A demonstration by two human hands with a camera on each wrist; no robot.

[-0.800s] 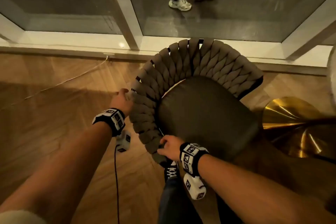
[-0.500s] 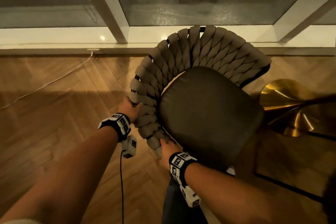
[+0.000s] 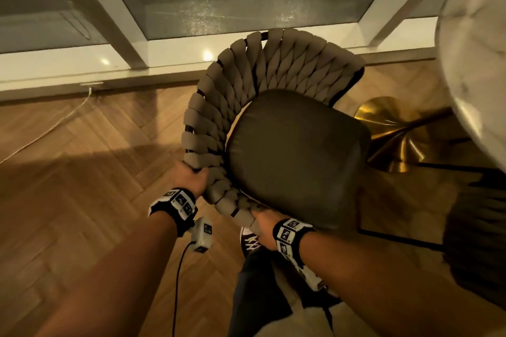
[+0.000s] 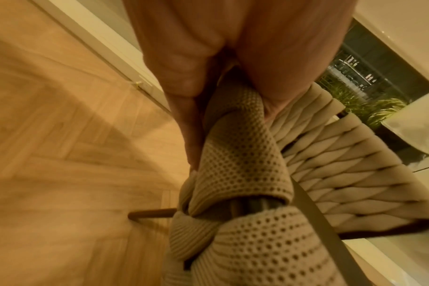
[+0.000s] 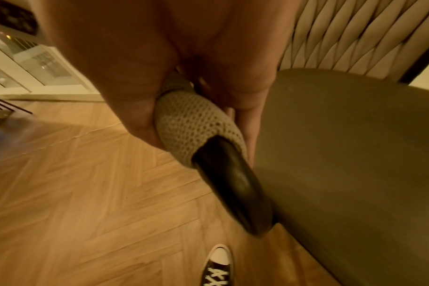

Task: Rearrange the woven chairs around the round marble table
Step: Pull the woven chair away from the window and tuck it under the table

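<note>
A woven chair (image 3: 273,85) with a beige braided back and a dark seat cushion (image 3: 295,156) stands on the wood floor in front of me. My left hand (image 3: 189,178) grips the braided rim on the chair's left side; the left wrist view shows its fingers (image 4: 184,63) curled round the woven band (image 4: 235,147). My right hand (image 3: 264,226) grips the near end of the rim, wrapped round the knit band (image 5: 194,123) just above the black frame tube (image 5: 235,185). The round marble table (image 3: 473,46) shows at the right edge, on a gold base (image 3: 394,131).
A glass wall with white frames (image 3: 120,11) and a low sill runs behind the chair. A thin cable (image 3: 49,128) lies on the floor at left. Another dark chair (image 3: 476,249) stands at the right. My shoe (image 5: 217,269) is under the chair's near corner.
Both hands have slid along the rim and now grip it. The chair has turned and shifted toward the table, which has come into view at right.
</note>
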